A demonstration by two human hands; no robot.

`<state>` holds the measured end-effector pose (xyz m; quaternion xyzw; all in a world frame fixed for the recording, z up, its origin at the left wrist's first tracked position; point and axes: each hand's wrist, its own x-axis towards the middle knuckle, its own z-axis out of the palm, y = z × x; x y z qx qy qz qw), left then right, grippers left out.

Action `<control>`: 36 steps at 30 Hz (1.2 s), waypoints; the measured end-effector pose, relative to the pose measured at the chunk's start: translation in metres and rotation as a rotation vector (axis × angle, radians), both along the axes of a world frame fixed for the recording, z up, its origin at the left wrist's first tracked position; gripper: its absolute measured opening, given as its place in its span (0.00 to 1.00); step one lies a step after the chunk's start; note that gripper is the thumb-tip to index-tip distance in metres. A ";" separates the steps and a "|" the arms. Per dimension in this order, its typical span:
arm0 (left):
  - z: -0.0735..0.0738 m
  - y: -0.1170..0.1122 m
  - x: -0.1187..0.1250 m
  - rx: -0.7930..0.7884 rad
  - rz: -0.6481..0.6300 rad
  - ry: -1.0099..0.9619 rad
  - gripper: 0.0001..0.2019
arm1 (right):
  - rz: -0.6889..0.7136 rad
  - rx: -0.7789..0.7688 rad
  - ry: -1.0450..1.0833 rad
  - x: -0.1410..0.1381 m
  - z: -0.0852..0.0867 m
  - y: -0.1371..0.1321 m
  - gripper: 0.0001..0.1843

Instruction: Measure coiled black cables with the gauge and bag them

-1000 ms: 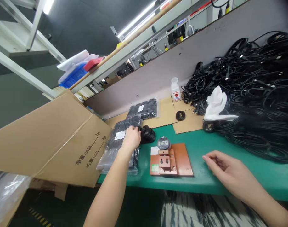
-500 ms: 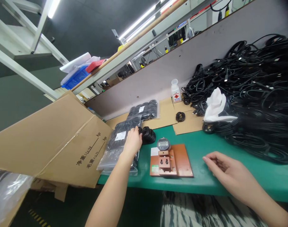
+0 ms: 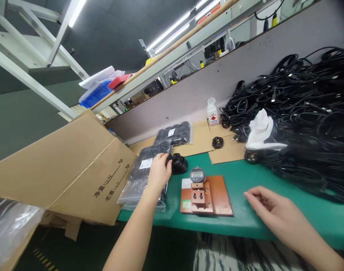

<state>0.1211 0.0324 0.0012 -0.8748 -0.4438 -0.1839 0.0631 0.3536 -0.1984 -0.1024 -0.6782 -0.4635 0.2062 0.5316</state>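
Observation:
My left hand (image 3: 159, 169) is closed at the left end of a row of black coiled cables (image 3: 179, 163), its fingertips around a coil that is partly hidden. Beneath and beside that wrist lies a clear plastic bag of black coils (image 3: 146, 163) with a white label. My right hand (image 3: 269, 207) hovers over the green mat (image 3: 239, 180), fingers loosely curled, nothing visible in them. Between my hands stands a digital dial gauge (image 3: 197, 174) reading 0.000, mounted on a copper-coloured fixture (image 3: 199, 196) with a reddish-brown base plate (image 3: 221, 195).
An open cardboard box (image 3: 76, 162) stands at the left. A second bag of coils (image 3: 174, 132) lies behind. One loose coil (image 3: 217, 142) and a white bottle (image 3: 212, 112) rest on cardboard. A large pile of black cables (image 3: 307, 101) and white tissue (image 3: 260, 130) fill the right.
The view has shifted slightly, so the scene sits a little lower and further right. My left hand stays at the coils, and my right hand keeps nearly the same pose.

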 end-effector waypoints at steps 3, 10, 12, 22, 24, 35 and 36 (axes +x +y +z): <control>0.006 0.003 0.030 -0.070 -0.107 0.000 0.15 | 0.130 -0.072 0.039 0.000 0.003 0.001 0.18; -0.004 0.030 0.153 -0.447 -0.359 0.188 0.14 | 0.120 -0.076 0.123 -0.001 0.006 0.002 0.20; -0.013 0.037 0.181 -0.524 -0.361 0.217 0.14 | 0.110 -0.056 0.159 -0.001 0.008 0.003 0.20; 0.009 0.027 0.161 -0.849 -0.410 -0.308 0.11 | 0.085 -0.022 0.264 -0.001 0.014 0.004 0.21; 0.018 0.000 0.123 -0.894 -0.429 -0.515 0.13 | 0.098 -0.029 0.251 -0.001 0.011 0.003 0.21; -0.045 -0.195 0.004 -1.525 -0.062 -1.420 0.18 | 0.080 -0.085 0.168 -0.020 0.014 -0.013 0.19; -0.050 -0.203 0.003 -1.516 -0.031 -1.424 0.19 | 0.103 -0.092 0.233 -0.031 0.018 -0.018 0.19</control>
